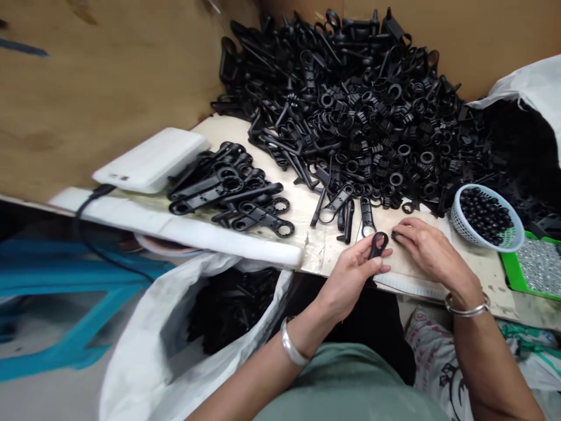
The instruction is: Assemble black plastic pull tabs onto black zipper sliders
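Observation:
In my left hand (pixel 353 266) is a black plastic arm with a ring end (pixel 379 241), gripped between thumb and fingers near the table's front edge. Just to its right, my right hand (pixel 423 245) has its fingertips pinched together over the table. A small dark piece shows at those fingertips, too small to name. Beyond both hands, another black arm with a round hole (pixel 367 216) lies on the table, with several slim black parts (pixel 347 222) beside it. A large heap of black plastic rings and arms (pixel 368 111) rises behind them.
A blue basket (pixel 457 221) of black balls and a green tray (pixel 511 272) of small shiny pieces stand at right. Grouped black arms (pixel 232 187) lie left, beside a white box (pixel 151 158) with a cable. A white sack (pixel 140 327) hangs below the table edge near a blue stool (pixel 79 327).

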The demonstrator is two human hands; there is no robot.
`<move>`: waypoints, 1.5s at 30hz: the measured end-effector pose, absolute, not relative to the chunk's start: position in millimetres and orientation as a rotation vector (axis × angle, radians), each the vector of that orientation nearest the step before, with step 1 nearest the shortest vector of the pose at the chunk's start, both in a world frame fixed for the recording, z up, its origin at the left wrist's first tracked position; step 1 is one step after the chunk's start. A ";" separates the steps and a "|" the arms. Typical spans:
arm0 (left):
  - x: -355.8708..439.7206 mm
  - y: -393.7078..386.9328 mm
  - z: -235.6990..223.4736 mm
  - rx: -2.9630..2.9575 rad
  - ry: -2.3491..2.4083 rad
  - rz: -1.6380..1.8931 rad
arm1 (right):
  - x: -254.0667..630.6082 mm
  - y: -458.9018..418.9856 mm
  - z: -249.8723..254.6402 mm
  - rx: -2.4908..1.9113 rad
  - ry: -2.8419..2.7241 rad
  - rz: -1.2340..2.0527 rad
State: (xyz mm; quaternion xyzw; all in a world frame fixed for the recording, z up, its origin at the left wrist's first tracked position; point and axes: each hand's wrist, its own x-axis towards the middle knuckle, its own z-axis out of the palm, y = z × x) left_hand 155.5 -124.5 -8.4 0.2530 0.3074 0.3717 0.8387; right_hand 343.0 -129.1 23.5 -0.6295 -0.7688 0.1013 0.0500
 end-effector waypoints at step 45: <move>138.8 -132.8 -17.0 1.407 0.689 0.765 | 307.4 -172.7 1.3 -1.453 -2.195 -0.118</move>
